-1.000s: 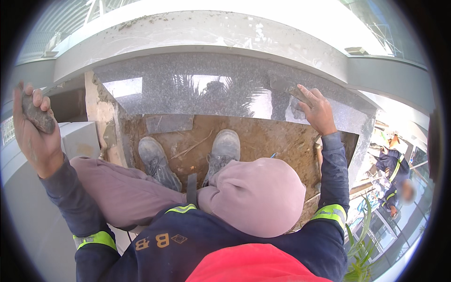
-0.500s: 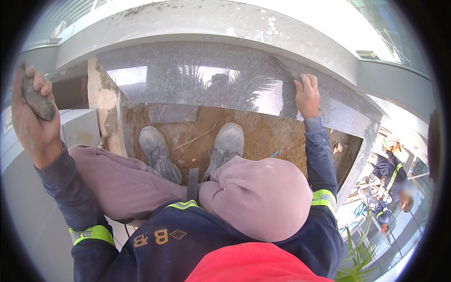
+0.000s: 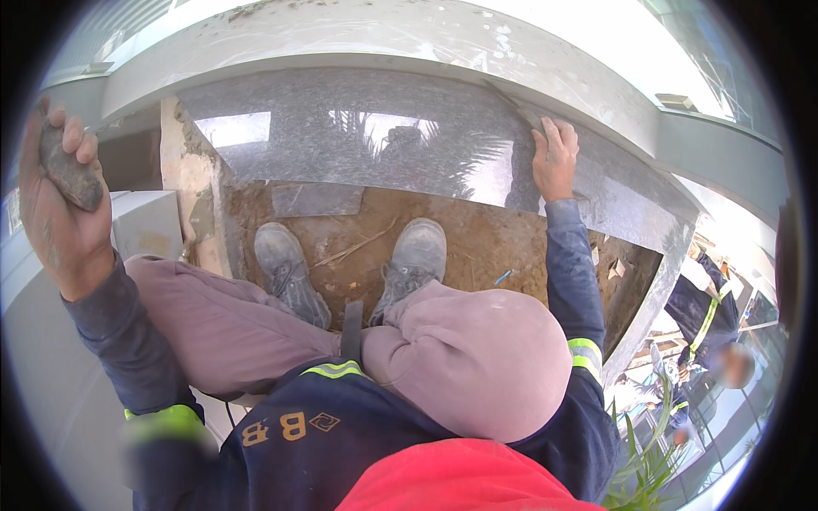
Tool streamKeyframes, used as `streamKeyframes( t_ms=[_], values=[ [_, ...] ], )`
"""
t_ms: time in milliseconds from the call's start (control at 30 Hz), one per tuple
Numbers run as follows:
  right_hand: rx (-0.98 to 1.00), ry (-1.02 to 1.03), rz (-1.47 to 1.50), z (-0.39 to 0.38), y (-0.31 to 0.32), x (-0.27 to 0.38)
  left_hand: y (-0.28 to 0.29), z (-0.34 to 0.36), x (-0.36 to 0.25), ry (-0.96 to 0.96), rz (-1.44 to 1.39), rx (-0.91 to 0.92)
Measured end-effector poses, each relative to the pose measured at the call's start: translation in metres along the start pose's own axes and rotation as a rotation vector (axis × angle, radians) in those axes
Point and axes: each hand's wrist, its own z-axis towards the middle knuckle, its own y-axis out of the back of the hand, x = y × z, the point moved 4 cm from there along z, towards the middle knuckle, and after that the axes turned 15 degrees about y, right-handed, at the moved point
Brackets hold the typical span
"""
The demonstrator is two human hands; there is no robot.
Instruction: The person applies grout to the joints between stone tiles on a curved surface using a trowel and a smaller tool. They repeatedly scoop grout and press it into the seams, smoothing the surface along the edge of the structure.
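Left hand [image 3: 66, 223] cups a lump [image 3: 70, 170]; thin tool [image 3: 522, 111] juts beyond right hand [image 3: 557, 162].

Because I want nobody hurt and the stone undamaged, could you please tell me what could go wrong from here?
The rough grey stone-like lump in the left hand could drop if the grip loosens. The thin grey flat tool in the right hand is very near the polished grey stone slab, so it might scratch it. The dusty grey boots stand on bare brown soil, where footing may slip.
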Motion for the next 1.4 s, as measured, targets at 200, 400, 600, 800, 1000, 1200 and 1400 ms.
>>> streamKeyframes(
  t_ms=[200,400,600,800,1000,1200,1400],
  values=[
    [-0.025,0.014,0.027,0.009,-0.022,0.012,-0.003,0.000,-0.001,-0.007,0.002,-0.016],
    [-0.061,-0.017,0.063,0.009,-0.028,0.017,-0.006,0.000,-0.001,0.000,0.020,0.020],
    [-0.074,0.062,0.096,0.026,-0.038,0.031,-0.015,-0.001,0.004,-0.011,0.033,-0.037],
    [-0.084,0.119,0.180,0.045,-0.052,0.073,-0.009,-0.004,0.000,-0.012,0.040,-0.034],
    [-0.111,0.097,0.167,0.024,-0.029,0.070,-0.012,-0.006,-0.001,-0.024,0.029,-0.050],
    [-0.010,-0.128,0.326,-0.016,0.015,0.020,-0.006,-0.011,-0.006,-0.013,-0.048,0.066],
    [0.363,-0.612,0.706,-0.034,0.040,-0.012,-0.012,-0.013,-0.006,-0.024,-0.074,0.120]
  ],
)
